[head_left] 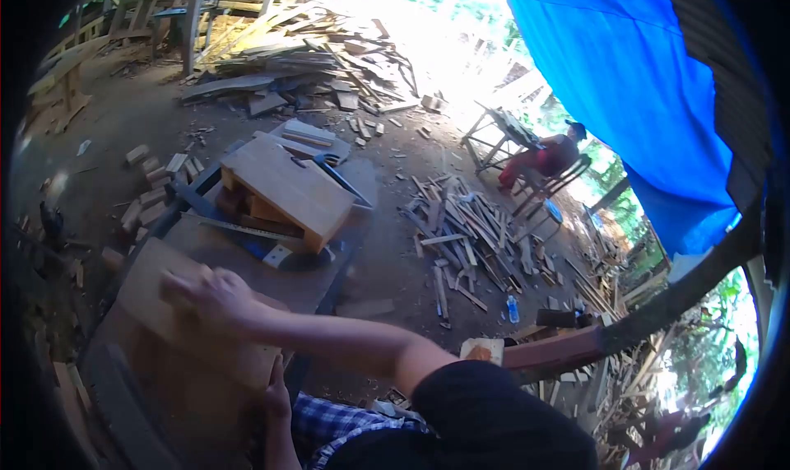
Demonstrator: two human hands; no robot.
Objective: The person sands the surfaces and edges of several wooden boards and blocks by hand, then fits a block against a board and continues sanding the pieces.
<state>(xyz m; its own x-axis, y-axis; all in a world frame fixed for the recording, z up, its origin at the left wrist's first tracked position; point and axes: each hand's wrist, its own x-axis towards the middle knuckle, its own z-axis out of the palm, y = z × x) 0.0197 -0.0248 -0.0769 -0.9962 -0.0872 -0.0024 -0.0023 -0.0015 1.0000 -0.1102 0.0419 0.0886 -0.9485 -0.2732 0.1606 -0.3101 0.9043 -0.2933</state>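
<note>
**Board on bench: surface work, by the look of it**

Board lies flat on the bench, in front of the person. Right hand is over its face, fingers curled and blurred; can't tell if there's anything under them. Left hand is at the board's near edge, thumb side showing; fingers hidden, so can't confirm a grip.

Step, my read: rubbing or smoothing the face, left hand steadying. Finish not readable from here.

Next move calls for even pressure from the right hand and a firm hold at the edge so the board doesn't skate. Fingertips should stay clear of the rim.

Beyond the board: saw next to a wooden box, both well apart from the hands.
</note>
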